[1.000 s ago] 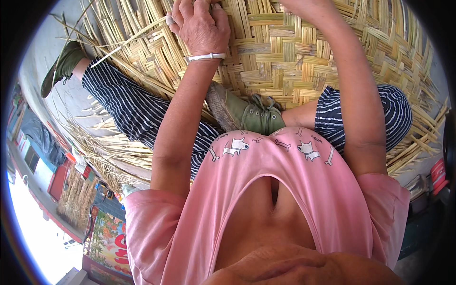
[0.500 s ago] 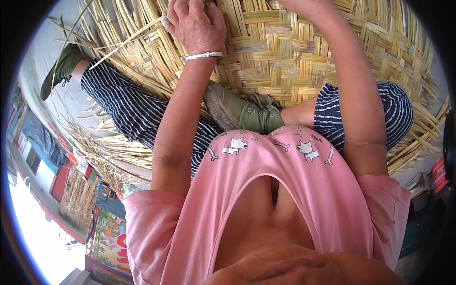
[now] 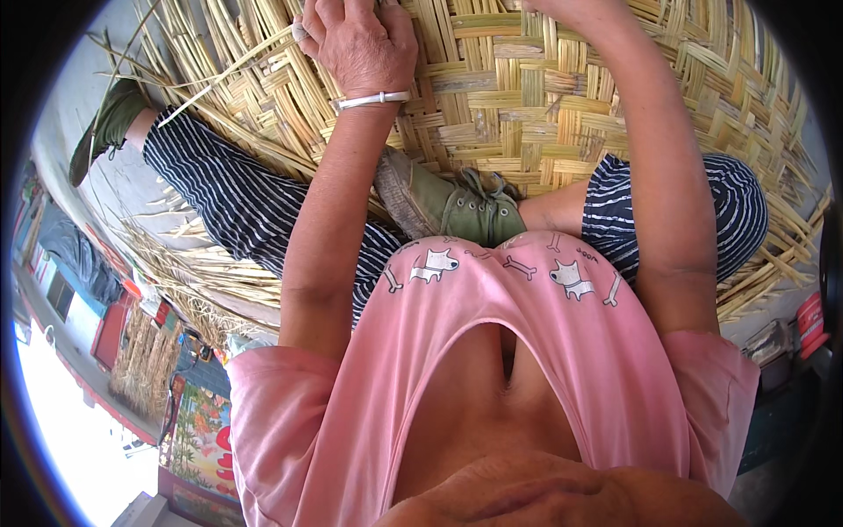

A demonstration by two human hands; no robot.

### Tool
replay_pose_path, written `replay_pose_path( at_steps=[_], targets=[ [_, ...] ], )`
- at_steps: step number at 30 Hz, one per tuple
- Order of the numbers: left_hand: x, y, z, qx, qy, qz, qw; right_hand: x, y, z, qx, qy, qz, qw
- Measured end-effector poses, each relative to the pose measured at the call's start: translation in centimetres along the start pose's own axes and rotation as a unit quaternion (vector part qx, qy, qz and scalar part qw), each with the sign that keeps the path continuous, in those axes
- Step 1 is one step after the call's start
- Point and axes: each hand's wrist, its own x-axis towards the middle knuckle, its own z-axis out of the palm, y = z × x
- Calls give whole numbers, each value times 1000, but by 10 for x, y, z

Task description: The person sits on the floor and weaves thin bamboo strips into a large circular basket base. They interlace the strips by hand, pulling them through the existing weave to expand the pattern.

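A large woven straw mat [image 3: 527,97] of flat yellow-green strips spreads under and beyond my legs. My left hand [image 3: 362,48] rests on its left part, back upward, fingers spread over the strips; the top edge cuts off the fingertips. A pale wrapping covers part of one finger, and a light bangle [image 3: 376,100] circles the wrist. My right hand [image 3: 571,9] reaches over the far middle of the mat. Only its edge by the wrist shows; its fingers lie outside the picture.
Loose unwoven straw ends [image 3: 219,44] stick out at the mat's left. My folded legs in striped trousers [image 3: 233,198] and a green shoe [image 3: 465,211] sit on its near side. More straw [image 3: 193,272] lies at left. A red object [image 3: 812,325] stands at far right.
My left hand has shifted very slightly left and up. My right hand has moved a little to the right, with less of it showing. The weave looks the same.
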Motion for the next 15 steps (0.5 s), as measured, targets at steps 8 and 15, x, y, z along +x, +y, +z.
replay_pose_path(
  at_steps=[8,15],
  targets=[
    [4,4,-1,-7,-3,13,1000,-9,7,-8,-2,38,-63,997],
    [7,6,1,-5,-5,20,1000,-9,7,-10,33,2,-17,999]
  ],
)
